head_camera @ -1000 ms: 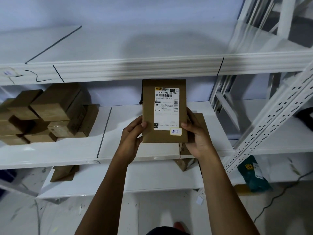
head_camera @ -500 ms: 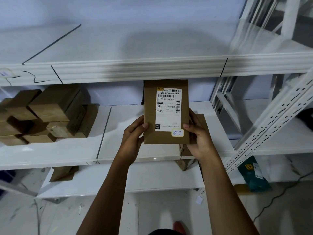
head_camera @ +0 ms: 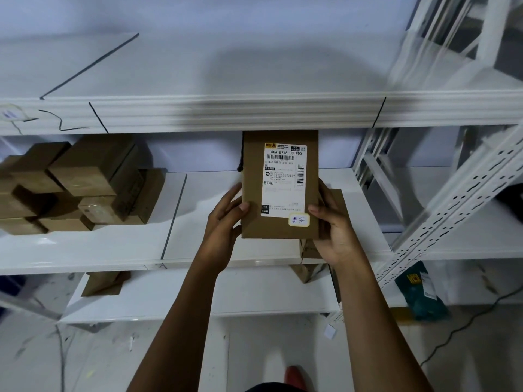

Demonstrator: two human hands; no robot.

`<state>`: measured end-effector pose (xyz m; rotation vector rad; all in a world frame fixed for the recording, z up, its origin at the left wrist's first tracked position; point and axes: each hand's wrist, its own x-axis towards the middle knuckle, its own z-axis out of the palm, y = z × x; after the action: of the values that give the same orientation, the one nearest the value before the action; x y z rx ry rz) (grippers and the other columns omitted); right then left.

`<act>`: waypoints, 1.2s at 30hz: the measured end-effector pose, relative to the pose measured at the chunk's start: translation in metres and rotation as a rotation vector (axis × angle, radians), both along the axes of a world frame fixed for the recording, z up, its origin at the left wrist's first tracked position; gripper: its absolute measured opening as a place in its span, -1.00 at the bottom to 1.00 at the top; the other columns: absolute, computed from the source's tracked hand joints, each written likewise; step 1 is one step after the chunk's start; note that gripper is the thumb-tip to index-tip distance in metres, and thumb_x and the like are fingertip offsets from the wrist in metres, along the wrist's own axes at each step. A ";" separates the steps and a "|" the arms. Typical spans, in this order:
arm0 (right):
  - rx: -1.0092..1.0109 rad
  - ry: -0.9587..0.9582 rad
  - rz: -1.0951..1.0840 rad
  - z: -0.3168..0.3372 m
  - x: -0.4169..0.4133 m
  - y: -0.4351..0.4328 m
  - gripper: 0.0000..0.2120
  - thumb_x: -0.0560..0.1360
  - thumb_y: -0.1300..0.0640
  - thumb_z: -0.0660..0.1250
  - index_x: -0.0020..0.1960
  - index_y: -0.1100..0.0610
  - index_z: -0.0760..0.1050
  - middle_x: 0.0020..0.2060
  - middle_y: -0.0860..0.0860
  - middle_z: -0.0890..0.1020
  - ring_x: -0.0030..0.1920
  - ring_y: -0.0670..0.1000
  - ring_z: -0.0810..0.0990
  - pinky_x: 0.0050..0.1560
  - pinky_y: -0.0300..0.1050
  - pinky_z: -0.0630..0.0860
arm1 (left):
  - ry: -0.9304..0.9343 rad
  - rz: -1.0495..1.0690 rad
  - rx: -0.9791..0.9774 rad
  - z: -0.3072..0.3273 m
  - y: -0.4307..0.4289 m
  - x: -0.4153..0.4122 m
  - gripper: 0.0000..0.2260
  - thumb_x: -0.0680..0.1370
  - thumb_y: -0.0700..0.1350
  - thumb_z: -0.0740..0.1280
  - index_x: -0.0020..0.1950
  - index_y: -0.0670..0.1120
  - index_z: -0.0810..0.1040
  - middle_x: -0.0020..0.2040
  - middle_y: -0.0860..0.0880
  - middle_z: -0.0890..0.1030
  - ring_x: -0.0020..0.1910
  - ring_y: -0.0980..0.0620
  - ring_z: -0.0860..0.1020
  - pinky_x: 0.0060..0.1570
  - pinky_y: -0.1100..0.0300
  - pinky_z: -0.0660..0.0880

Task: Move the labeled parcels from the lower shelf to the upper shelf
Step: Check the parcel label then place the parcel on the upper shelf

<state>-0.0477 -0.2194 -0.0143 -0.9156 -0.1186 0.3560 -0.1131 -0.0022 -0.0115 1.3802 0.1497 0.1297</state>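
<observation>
Overall, two bare hands held one flat brown cardboard parcel (head_camera: 280, 185) upright in front of the shelves, its top edge just below the lip of the upper shelf (head_camera: 254, 111). The left hand (head_camera: 223, 222) pinched the lower left edge, thumb on the front; the right hand (head_camera: 334, 224) clasped the lower right edge the same way. One white printed label (head_camera: 284, 179) with barcodes covered most of the parcel's face, and one small rounded pale sticker (head_camera: 298, 220) with blue handwriting sat at its lower right corner.

Behind the right hand, a second brown parcel (head_camera: 338, 199) lay on the lower shelf (head_camera: 203, 222), mostly hidden. At the far left of that shelf stood a pile of boxes (head_camera: 82, 185), plain brown card, blocky and stacked unevenly; six or so showed, though the exact count could not be told. Both shelves were smooth white boards with ribbed front edges, marked with thin dark lines. One perforated white metal upright (head_camera: 452, 205) slanted across the right side. Below, a teal bag (head_camera: 418, 292) lay on the floor.
</observation>
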 end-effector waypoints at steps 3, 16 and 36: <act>0.007 -0.003 0.005 0.003 -0.002 0.001 -0.28 0.44 0.33 0.33 0.58 0.04 0.35 0.43 0.16 0.58 0.38 0.25 0.60 0.14 0.14 0.67 | -0.037 0.052 -0.013 0.008 -0.004 -0.001 -0.27 0.45 0.20 0.44 0.61 0.29 0.29 0.59 -0.04 0.46 0.49 -0.15 0.52 0.41 -0.36 0.47; -0.021 0.033 -0.004 0.010 -0.007 0.005 -0.41 0.41 0.25 0.39 0.42 -0.03 0.55 0.16 0.05 0.77 0.07 0.11 0.78 -0.16 0.00 0.71 | -0.213 0.144 0.110 0.024 -0.026 0.000 -0.42 0.63 0.10 0.34 0.58 0.43 0.19 0.51 0.25 0.47 0.42 0.18 0.56 0.22 0.13 0.66; -0.012 0.088 0.009 0.006 -0.026 0.023 -0.25 0.30 0.19 0.53 0.48 -0.01 0.49 0.27 0.12 0.71 0.17 0.16 0.74 0.02 0.09 0.71 | -0.167 0.217 0.095 0.027 -0.007 -0.017 -0.50 0.69 -0.06 0.36 0.58 0.29 0.36 0.52 0.09 0.56 0.41 0.01 0.60 0.27 0.03 0.65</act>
<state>-0.0738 -0.1960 -0.0082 -0.9098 -0.0404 0.4052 -0.1303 -0.0095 0.0154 1.4383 0.1545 0.4369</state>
